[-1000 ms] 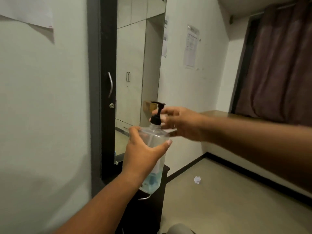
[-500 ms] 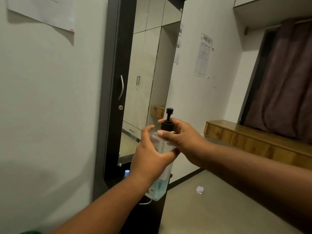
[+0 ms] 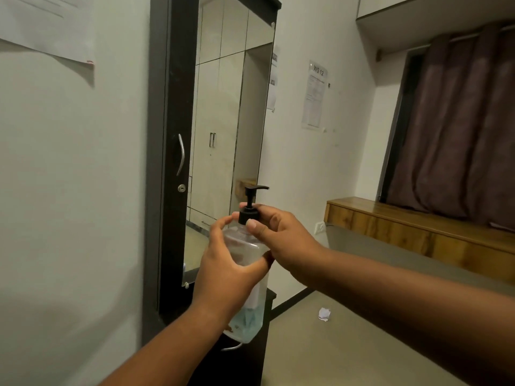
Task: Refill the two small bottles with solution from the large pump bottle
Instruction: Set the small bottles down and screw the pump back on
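Note:
I hold the large clear pump bottle (image 3: 248,316) up in front of me, a little pale blue solution in its bottom. My left hand (image 3: 228,268) grips its body from the left. My right hand (image 3: 278,235) pinches the black collar under the pump head (image 3: 252,203), thumb in front and fingers behind. The pump's nozzle points right. The two small bottles are not in view.
A tall mirror in a dark frame (image 3: 167,162) with a metal handle stands straight ahead, a dark cabinet (image 3: 250,363) below it. A wooden ledge (image 3: 404,227) and brown curtain (image 3: 459,121) are at right. A crumpled paper (image 3: 324,314) lies on the floor.
My right hand has closed on the pump collar, and the pump head has turned so its nozzle points right. The bottle stays in my left hand while my view has shifted.

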